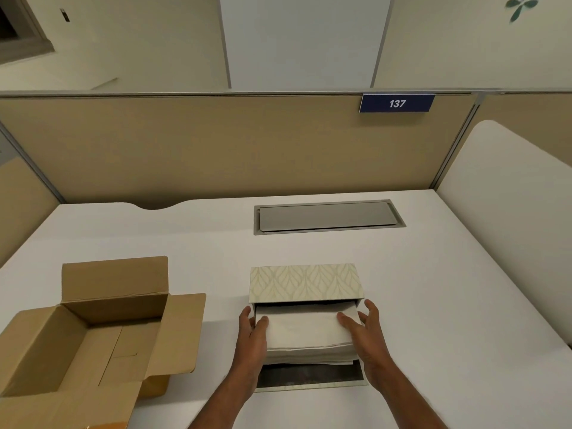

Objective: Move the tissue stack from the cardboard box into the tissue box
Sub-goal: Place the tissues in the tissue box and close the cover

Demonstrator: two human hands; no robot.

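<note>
While the tissue stack is only halfway into the tissue box, you've got both hands clamped on it, left hand on its left edge and right hand on its right edge, thumbs on top. Makes sense to me: loose sheets fan out, so squeezing from both sides keeps them squared up for that narrow open end. The near part of the stack sits over the folded-down dark flap in front of the tissue box. The cardboard box, well left of the tissue box, looks empty with its flaps open. I'd guess a straight push finishes it, just watch the top sheets catching the box's edge
</note>
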